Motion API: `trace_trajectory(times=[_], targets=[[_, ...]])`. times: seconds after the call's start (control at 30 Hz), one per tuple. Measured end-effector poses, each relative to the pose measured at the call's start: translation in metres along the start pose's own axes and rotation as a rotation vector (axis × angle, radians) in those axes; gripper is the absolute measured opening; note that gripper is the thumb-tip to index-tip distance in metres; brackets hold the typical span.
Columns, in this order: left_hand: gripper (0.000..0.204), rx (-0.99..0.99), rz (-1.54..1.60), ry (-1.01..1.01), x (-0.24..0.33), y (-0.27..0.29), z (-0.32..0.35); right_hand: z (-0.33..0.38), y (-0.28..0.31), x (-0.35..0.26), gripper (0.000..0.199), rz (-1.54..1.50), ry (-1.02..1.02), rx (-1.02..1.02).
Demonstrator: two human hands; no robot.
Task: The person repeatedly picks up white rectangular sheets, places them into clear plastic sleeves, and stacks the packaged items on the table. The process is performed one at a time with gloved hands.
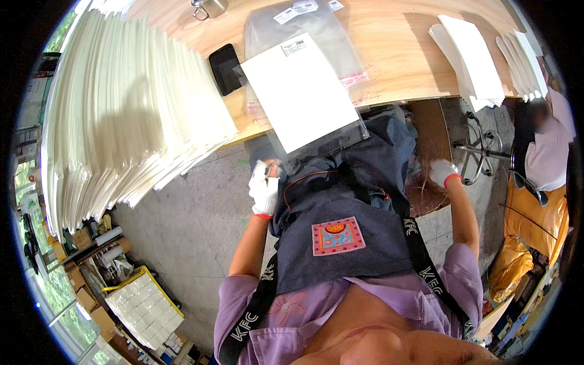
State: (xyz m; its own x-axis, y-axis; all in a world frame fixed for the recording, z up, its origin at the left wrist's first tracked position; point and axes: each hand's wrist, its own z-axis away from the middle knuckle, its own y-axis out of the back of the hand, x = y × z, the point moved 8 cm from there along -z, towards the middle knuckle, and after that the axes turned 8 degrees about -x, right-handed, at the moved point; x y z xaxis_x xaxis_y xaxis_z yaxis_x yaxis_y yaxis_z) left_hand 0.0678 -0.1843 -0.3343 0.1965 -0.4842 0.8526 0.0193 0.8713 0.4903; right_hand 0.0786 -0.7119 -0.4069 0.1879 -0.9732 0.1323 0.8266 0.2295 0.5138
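My left hand point(263, 188), in a white glove, pinches the lower left corner of a clear plastic bag point(316, 141) that hangs off the wooden table's point(395, 55) front edge over my lap. Inside the bag lies a flat white sheet point(298, 91), resting partly on the table. My right hand point(443, 172), also gloved in white, is down at my right side below the table edge, fingers curled, with nothing visible in it. A dark apron point(340, 225) covers my lap under the bag.
A tall fanned stack of white sheets point(128, 103) fills the table's left. A black phone point(225, 68) lies beside the bag, more clear bags point(310, 30) behind it, a metal cup point(210, 7) at the back. Smaller white stacks point(468, 58) sit right. A person point(547, 146) sits far right near a stool point(480, 146).
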Motion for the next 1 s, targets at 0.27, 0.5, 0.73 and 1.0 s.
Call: trace_trajectory(times=[0.27, 0.5, 0.73, 1.0], targets=[[0.024, 0.106, -0.584, -0.979, 0.118, -0.027, -0.006, 0.11, 0.215, -0.186, 0.051, -0.116, 0.792, 1.459], [0.007, 0.214, -0.108, -0.246, 0.03, -0.006, -0.014, 0.042, 0.19, -0.194, 0.016, -0.829, 0.77, 1.118], [0.029, 0.495, 1.167, 0.189, -0.03, -0.031, -0.02, 0.02, 0.159, -0.167, 0.02, -1.527, 0.412, 0.857], [0.03, -0.173, 0.379, -0.065, 0.12, 0.02, -0.03, 0.031, 0.154, -0.215, 0.025, -2.006, 0.868, 0.115]])
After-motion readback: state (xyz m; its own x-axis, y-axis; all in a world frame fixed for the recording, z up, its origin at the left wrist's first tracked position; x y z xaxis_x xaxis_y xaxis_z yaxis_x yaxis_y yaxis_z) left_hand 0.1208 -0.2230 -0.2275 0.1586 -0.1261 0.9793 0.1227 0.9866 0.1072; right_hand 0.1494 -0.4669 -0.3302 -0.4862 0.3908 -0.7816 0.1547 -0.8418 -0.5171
